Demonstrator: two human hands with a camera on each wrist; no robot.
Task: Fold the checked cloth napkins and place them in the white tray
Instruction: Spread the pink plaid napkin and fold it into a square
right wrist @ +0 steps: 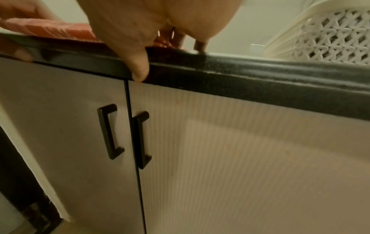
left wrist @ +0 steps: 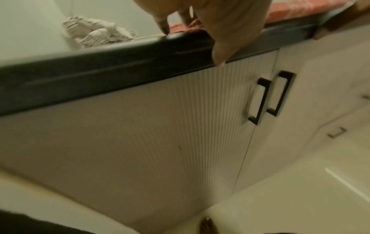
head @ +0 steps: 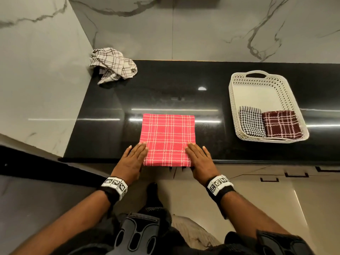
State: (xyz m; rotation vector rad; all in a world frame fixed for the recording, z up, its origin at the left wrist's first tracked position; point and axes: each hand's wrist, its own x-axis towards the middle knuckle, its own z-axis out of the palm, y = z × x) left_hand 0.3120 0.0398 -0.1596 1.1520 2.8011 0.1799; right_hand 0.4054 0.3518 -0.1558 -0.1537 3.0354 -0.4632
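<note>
While the pink checked napkin point(head: 167, 139) sits folded at the black counter's point(head: 211, 85) front edge, it's pressed flat by the left hand point(head: 133, 161) and right hand point(head: 199, 161), fingers straight. Two folded napkins point(head: 266, 124) are already tucked in the white tray point(head: 234, 100), and a crumpled beige one point(head: 112, 65) is left at the far-left corner.

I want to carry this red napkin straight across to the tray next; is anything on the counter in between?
Nothing visible. The black counter between the red napkin and the white tray shows only reflections. The tray's back half is free; two folded napkins fill its near end. The crumpled cream napkin lies far left.
</note>
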